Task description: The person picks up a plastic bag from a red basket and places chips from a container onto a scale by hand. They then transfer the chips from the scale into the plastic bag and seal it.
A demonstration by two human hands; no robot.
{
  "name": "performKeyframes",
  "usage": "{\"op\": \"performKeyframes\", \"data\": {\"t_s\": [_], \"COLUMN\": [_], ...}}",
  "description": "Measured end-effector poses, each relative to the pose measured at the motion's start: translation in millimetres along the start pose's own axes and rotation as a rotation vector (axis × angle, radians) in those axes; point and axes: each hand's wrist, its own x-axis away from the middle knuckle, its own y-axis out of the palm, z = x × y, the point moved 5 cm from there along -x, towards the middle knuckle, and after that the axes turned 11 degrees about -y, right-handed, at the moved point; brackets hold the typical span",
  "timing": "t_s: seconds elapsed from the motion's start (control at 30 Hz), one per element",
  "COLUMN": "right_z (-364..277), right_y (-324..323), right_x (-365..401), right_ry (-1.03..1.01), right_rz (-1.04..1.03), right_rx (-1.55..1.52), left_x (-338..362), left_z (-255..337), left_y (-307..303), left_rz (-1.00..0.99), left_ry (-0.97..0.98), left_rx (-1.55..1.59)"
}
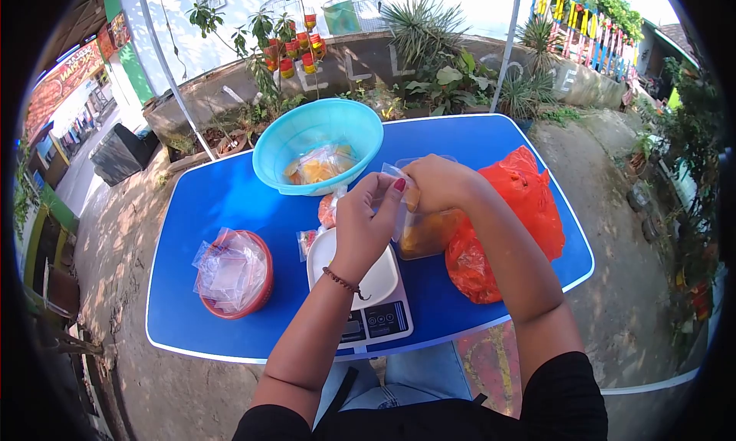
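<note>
My left hand (368, 215) pinches a small clear plastic bag (399, 225) above the kitchen scale (392, 326). At the bag's mouth is my right hand (441, 182), fingers curled down; what they hold is mostly hidden, with something orange-brown showing beneath them. Below that hand, a clear plastic tub (414, 251) contains orange-brown food pieces. The scale's white tray (378, 284) lies under my left wrist, partly covered by it. Beside the tub, on the right, rests a red plastic bag (529, 211).
A turquoise basin (268, 156) with filled clear bags stands at the back. On the left, a red basket (264, 291) holds flat clear bags (234, 272). Small packets (305, 243) lie beside the scale. The blue table (207, 203) has a white edge; metal poles rise behind it.
</note>
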Motion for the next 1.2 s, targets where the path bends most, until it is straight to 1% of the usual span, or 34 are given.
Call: {"op": "performKeyframes", "data": {"t_s": [0.1,0.23,0.33,0.43,0.53,0.63,0.73,0.8,0.83,0.93,1.03,1.13,1.2], "right_z": [0,5,5,4,5,14,12,14,16,16,18,16,14], "right_y": [-1,3,2,1,-2,4,-4,-9,-11,-18,-18,-23,-27], "right_x": [2,1,2,6,8,5,12,17,19,27,33,34,36], "right_ry": [-0.077,-0.139,-0.106,-0.082,-0.236,-0.187,-0.177,-0.15,-0.138,-0.09,-0.054,-0.019,-0.041], "right_rz": [0.052,0.102,0.063,0.065,0.217,0.235,0.303,0.363,0.392,0.409,0.539,0.537,0.574], "right_rx": [-0.056,-0.117,-0.162,-0.308,-0.21,-0.152,-0.23,-0.333,-0.384,-0.349,-0.418,-0.375,-0.313], "left_x": [0,0,0,0,1,2,3,7,9,14,23,27,29], "left_z": [0,0,0,-1,-2,-7,-15,-16,-20,-33,-49,-64,-74], "left_y": [-2,1,-1,-2,-5,-11,-22,-32,-38,-55,-78,-97,-108], "left_rz": [-0.01,-0.006,-0.014,-0.023,-0.036,-0.075,-0.071,-0.066,-0.054,-0.009,0.046,0.072,0.091], "left_ry": [-0.031,-0.009,-0.019,-0.012,-0.002,-0.041,-0.101,-0.159,-0.162,-0.169,-0.166,-0.137,-0.146], "left_rx": [-0.039,0.0,0.027,0.063,0.151,0.238,0.314,0.371,0.389,0.433,0.403,0.468,0.475]}}
